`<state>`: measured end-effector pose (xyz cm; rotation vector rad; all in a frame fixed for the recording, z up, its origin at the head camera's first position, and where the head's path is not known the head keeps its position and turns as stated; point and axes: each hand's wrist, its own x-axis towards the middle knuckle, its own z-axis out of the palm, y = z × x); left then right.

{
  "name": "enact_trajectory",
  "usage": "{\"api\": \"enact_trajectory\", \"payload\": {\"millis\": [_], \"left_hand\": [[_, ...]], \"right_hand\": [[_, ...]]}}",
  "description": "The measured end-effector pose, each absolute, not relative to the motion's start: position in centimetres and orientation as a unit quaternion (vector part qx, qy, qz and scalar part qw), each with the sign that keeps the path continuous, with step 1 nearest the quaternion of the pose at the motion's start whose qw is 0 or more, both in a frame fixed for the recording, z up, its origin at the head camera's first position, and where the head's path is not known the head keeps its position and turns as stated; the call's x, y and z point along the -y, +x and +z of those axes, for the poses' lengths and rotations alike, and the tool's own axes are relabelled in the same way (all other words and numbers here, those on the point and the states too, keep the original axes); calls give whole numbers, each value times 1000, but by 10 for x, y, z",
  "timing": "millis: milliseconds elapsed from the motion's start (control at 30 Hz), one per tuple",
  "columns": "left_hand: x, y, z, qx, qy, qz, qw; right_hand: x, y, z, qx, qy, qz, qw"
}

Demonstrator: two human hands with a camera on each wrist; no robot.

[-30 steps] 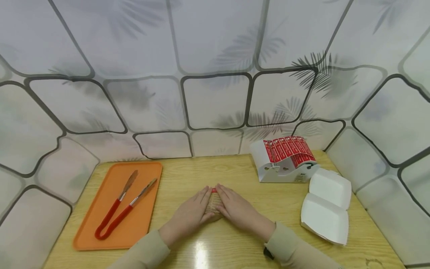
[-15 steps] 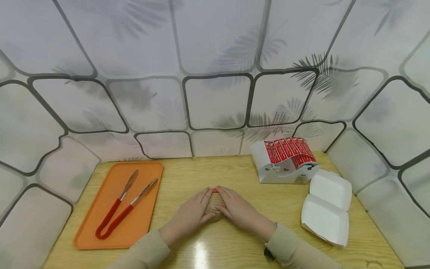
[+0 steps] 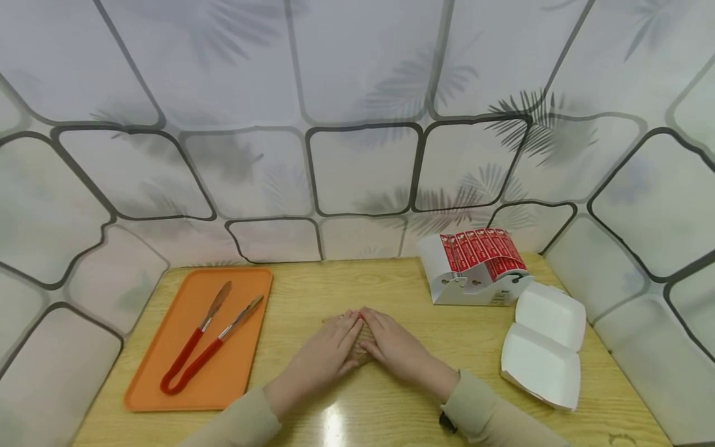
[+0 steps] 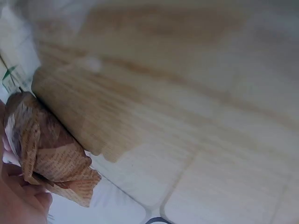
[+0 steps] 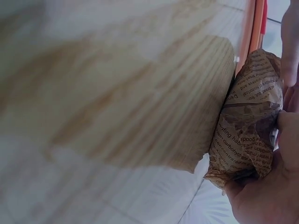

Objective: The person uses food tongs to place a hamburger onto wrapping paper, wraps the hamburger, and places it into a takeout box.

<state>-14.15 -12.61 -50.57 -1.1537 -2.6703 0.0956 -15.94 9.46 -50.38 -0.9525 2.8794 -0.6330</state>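
A bundle wrapped in brown printed paper (image 3: 360,355) lies on the table between the two hands, its contents hidden. In the head view, the left hand (image 3: 324,351) stretches its fingers over the bundle's left side, fingertips at a small red strip at its far end. The right hand (image 3: 393,344) lies along the right side, thumb at the near part. Crumpled folds of the paper (image 4: 63,163) show above the left fingers in the left wrist view. In the right wrist view, the right hand (image 5: 268,186) holds the bundle's end between thumb and fingers.
On the left, red-handled tongs (image 3: 195,360) lie on an orange tray (image 3: 148,385). A white dispenser (image 3: 438,264) with several rolls of red labels (image 3: 485,248) stands at the back right. Beside it sits an opened white takeaway box (image 3: 542,363). Patterned walls (image 3: 363,167) enclose the wooden table (image 3: 313,285).
The left hand has shifted right and up over the bundle, covering more of it and most of the red strip. The right hand stays about where it was.
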Motion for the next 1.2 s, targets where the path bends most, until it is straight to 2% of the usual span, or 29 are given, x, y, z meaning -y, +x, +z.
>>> {"api": "enact_trajectory", "payload": {"millis": [400,767,1200], "left_hand": [[133,-135,-507,895,-431,13,116],[140,-138,-506,898,-431,6,88],[145,-140,-509,894,-438,-6,91]], "right_hand": [[-97,-161,-503,-925,-301,-231,37],[-118,-155,-492,-922,-264,-283,12],[-179,-142,-468,-907,-180,-366,-100]]}}
